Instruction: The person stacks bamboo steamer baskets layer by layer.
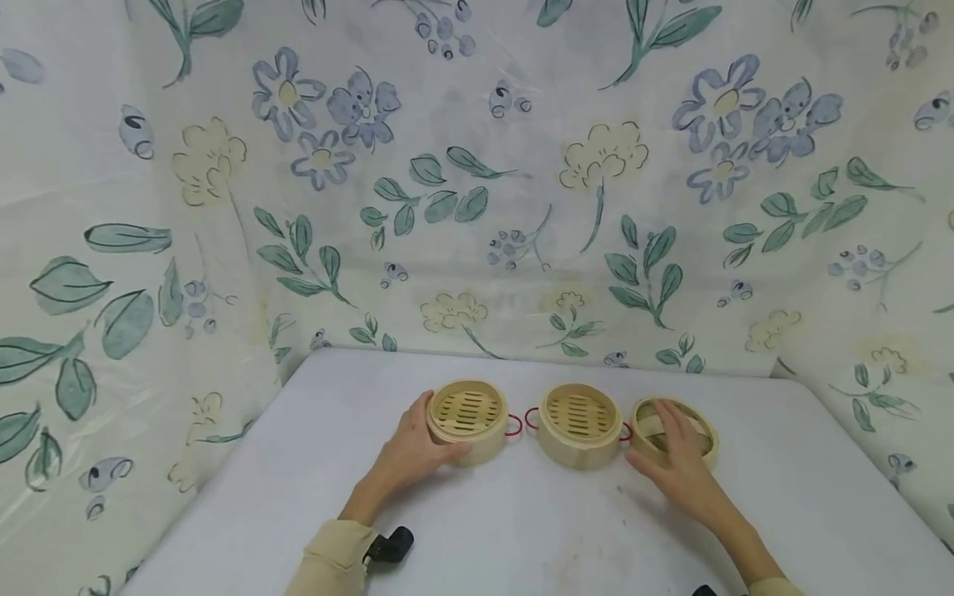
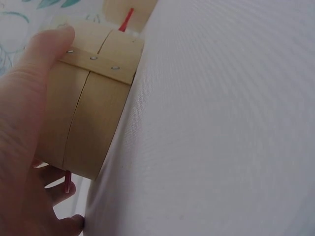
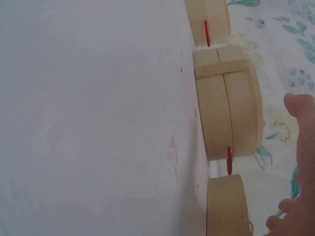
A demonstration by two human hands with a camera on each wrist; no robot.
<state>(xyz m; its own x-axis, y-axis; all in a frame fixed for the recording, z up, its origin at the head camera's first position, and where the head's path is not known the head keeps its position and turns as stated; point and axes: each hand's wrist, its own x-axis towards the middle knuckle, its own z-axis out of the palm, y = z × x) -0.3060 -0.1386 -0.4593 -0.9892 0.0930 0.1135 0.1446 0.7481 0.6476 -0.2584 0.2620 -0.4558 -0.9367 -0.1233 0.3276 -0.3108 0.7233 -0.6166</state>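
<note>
The left hand (image 1: 417, 447) holds the left basket (image 1: 477, 449), with its thumb on the near side, and the basket stands on the white table (image 1: 522, 530). The right hand (image 1: 681, 468) is over the round lid (image 1: 650, 426) with loose, spread fingers (I can't tell if they touch it). The middle basket (image 1: 581, 453) stands between them. If the left basket slid right, the red loops (image 1: 521, 425) could catch. If a finger pushed just one edge, the lid might tip and bump the middle basket.
</note>
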